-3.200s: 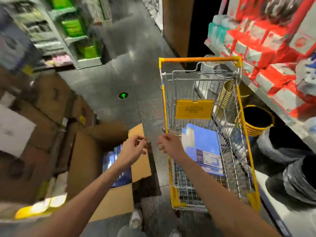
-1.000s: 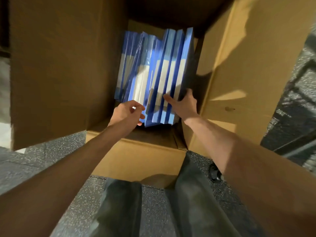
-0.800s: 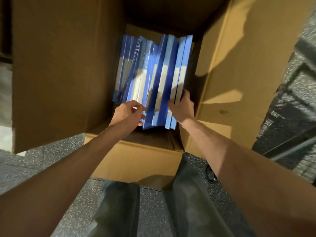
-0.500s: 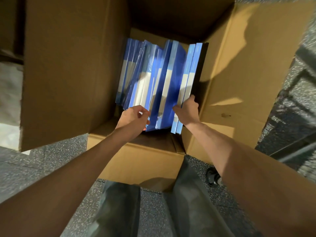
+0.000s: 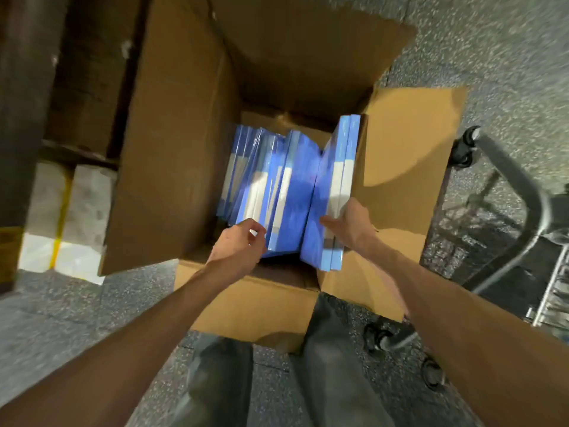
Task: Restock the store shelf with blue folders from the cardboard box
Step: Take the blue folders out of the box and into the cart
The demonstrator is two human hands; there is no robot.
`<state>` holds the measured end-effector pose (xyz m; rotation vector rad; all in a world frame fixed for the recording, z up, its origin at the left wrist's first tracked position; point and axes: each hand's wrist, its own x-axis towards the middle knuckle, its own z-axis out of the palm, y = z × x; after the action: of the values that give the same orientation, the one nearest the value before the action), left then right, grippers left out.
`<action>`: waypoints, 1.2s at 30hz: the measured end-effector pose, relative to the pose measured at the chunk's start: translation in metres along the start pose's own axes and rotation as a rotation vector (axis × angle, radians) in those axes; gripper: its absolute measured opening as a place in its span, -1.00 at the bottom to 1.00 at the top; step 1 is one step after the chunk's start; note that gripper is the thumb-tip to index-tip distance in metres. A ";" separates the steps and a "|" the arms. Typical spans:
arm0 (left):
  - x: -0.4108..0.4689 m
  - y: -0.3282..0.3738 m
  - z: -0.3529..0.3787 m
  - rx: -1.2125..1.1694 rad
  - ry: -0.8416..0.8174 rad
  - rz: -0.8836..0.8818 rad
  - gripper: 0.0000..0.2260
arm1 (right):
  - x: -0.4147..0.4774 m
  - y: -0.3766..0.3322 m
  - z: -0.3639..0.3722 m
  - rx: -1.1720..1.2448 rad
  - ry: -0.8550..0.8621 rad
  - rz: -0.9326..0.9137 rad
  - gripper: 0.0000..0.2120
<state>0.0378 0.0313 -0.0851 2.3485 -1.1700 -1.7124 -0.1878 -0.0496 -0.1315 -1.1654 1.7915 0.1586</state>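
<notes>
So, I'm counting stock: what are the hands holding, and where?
The right hand grips a few blue folders by their near end; the left hand holds the near edge of the remaining folders in the cardboard box.

Single head-worn view — tilted steeply downward.
The cardboard box (image 5: 172,149) is looked into from almost directly above at close range — most of the frame is filled by it, with speckled floor (image 5: 492,41) caught at the edges.

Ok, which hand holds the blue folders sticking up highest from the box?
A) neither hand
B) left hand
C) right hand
C: the right hand grips the raised folders at their near end, while the left hand sits at the lower stack in the cardboard box.
</notes>
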 end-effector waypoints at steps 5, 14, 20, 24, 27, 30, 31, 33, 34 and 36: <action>-0.066 0.083 -0.052 0.221 0.026 0.208 -0.78 | -0.076 -0.034 -0.072 -0.052 -0.119 -0.133 -0.53; -0.191 0.222 -0.152 0.855 0.244 0.772 -0.12 | -0.248 -0.118 -0.224 -0.121 -0.269 -0.430 -0.41; -0.280 0.287 -0.181 1.178 0.234 1.012 -0.17 | -0.346 -0.156 -0.284 -0.330 -0.208 -0.565 -0.65; -0.335 0.305 -0.197 1.292 0.242 1.063 -0.40 | -0.412 -0.171 -0.303 -0.436 -0.157 -0.600 -0.61; -0.369 0.290 -0.204 1.239 0.267 1.098 -0.49 | -0.457 -0.167 -0.298 -0.434 -0.055 -0.604 -0.50; -0.398 0.265 -0.209 1.169 0.303 1.122 -0.42 | -0.499 -0.160 -0.284 -0.404 0.113 -0.570 -0.44; -0.407 0.259 -0.211 1.142 0.320 1.137 -0.41 | -0.510 -0.157 -0.282 -0.375 0.167 -0.562 -0.43; -0.428 0.247 -0.212 1.079 0.375 1.170 -0.43 | -0.536 -0.149 -0.275 -0.292 0.286 -0.539 -0.33; -0.437 0.243 -0.212 1.037 0.408 1.173 -0.43 | -0.545 -0.145 -0.273 -0.278 0.367 -0.534 -0.26; -0.454 0.239 -0.212 0.949 0.466 1.167 -0.41 | -0.567 -0.132 -0.270 -0.279 0.591 -0.522 -0.16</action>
<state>0.0237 0.0300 0.4696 1.3695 -2.7127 -0.2040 -0.2117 0.0925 0.4939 -1.9963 1.9176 -0.2818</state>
